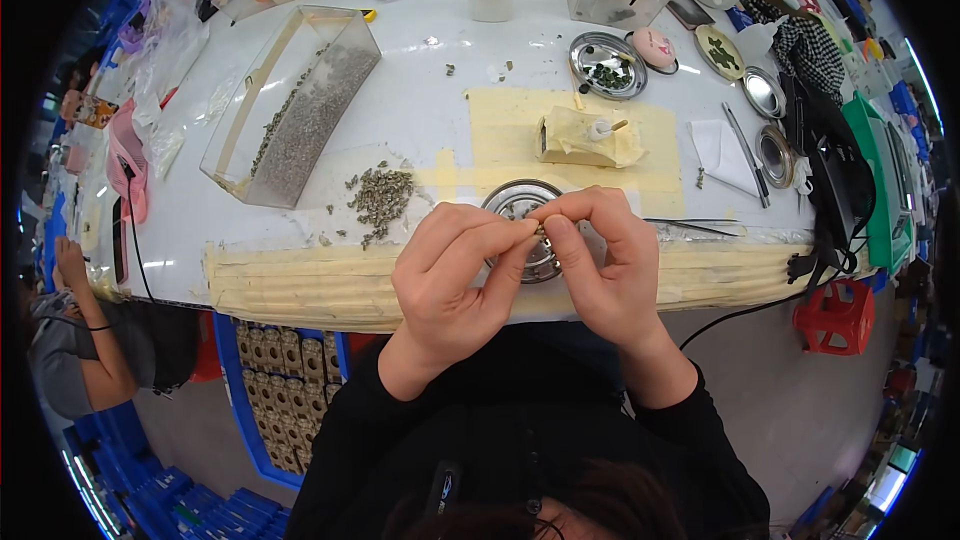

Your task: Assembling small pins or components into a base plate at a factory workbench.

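Both my hands meet over a round metal dish [522,190] near the table's front edge. My left hand [458,265] is closed in a pinch, thumb against forefinger. Opposite it, my right hand [605,265] pinches too, its fingertips touching those of the left. A tiny brass-coloured part shows between the fingertips, too small to name. Several small bits lie in the dish, partly hidden by my fingers. To the left of my hands is a loose heap of small grey metal parts [382,198]. A tape-covered block [592,137] with a white nub on top stands beyond the dish.
A clear plastic bin [300,105] of small parts stands at left. At right are a metal dish [608,66] of dark green pieces, tweezers [695,227] and a pen [745,155]. A blue crate [285,390] of metal parts sits below the table. Another person [85,340] sits at far left.
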A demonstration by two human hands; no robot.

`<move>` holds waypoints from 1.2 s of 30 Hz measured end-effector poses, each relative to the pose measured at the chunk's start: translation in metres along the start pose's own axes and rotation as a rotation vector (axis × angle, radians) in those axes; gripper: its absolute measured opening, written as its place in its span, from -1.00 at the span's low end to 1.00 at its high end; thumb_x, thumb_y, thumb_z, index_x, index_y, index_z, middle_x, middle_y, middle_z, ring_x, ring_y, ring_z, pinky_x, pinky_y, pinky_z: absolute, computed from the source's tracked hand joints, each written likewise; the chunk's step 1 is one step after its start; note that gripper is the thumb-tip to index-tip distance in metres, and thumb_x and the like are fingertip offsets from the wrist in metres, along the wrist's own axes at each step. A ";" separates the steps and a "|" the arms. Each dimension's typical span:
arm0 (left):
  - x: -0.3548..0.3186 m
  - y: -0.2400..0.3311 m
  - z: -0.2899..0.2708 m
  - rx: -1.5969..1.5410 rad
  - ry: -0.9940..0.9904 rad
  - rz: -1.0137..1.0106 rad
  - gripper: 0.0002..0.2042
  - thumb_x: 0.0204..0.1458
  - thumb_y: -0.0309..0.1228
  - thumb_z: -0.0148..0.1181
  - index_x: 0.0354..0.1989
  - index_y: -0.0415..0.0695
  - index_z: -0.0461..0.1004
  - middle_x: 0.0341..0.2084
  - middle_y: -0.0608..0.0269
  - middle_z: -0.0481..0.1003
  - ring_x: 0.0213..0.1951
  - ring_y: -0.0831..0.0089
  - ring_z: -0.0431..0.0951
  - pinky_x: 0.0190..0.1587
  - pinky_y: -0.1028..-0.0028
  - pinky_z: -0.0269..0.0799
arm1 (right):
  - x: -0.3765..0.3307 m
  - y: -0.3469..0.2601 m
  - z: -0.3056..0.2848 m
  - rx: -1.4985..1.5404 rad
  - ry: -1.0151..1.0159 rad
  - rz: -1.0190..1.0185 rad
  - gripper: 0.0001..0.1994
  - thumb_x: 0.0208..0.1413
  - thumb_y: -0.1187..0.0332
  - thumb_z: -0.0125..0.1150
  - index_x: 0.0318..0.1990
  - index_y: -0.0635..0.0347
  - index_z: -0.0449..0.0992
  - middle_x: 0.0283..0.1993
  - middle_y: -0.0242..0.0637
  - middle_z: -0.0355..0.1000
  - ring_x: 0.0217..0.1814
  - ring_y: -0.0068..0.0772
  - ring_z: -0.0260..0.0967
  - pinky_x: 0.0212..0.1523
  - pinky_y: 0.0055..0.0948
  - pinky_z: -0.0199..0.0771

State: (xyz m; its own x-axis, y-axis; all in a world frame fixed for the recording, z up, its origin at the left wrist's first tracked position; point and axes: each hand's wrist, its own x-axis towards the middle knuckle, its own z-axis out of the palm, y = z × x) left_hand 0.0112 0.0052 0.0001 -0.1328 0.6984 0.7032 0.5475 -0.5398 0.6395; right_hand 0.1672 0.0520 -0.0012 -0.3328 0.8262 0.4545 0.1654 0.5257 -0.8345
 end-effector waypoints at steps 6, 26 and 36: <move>-0.003 0.002 0.003 0.108 -0.005 0.024 -0.81 -0.16 -0.74 0.35 -0.33 -0.29 0.59 -0.46 0.15 0.53 -0.44 0.34 0.52 -0.38 0.47 0.40 | 0.001 -0.001 0.003 -0.261 0.111 -0.259 -0.91 -0.02 0.50 0.35 -0.35 0.14 0.55 -0.39 -0.40 0.52 -0.40 -0.38 0.40 -0.22 -0.43 0.22; -0.004 0.000 0.003 0.094 0.000 0.087 -0.80 -0.20 -0.70 0.38 -0.35 -0.23 0.59 -0.50 0.21 0.52 -0.47 0.30 0.51 -0.42 0.42 0.41 | -0.004 -0.003 0.002 -0.041 0.047 -0.013 -0.97 0.08 0.46 0.31 -0.34 0.16 0.57 -0.42 -0.39 0.51 -0.39 -0.37 0.38 -0.19 -0.42 0.25; -0.003 0.000 0.000 -0.007 -0.009 0.010 -0.81 -0.18 -0.69 0.39 -0.35 -0.23 0.60 -0.51 0.22 0.53 -0.48 0.34 0.51 -0.42 0.44 0.39 | -0.004 -0.001 0.003 -0.029 0.018 0.012 -0.97 0.12 0.45 0.28 -0.32 0.18 0.57 -0.42 -0.35 0.51 -0.40 -0.37 0.35 -0.21 -0.42 0.23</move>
State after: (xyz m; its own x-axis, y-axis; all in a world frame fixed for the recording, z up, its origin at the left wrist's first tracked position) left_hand 0.0114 0.0025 -0.0022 -0.1200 0.6974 0.7066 0.5432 -0.5496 0.6347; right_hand 0.1649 0.0477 -0.0029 -0.3139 0.8358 0.4504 0.1961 0.5212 -0.8306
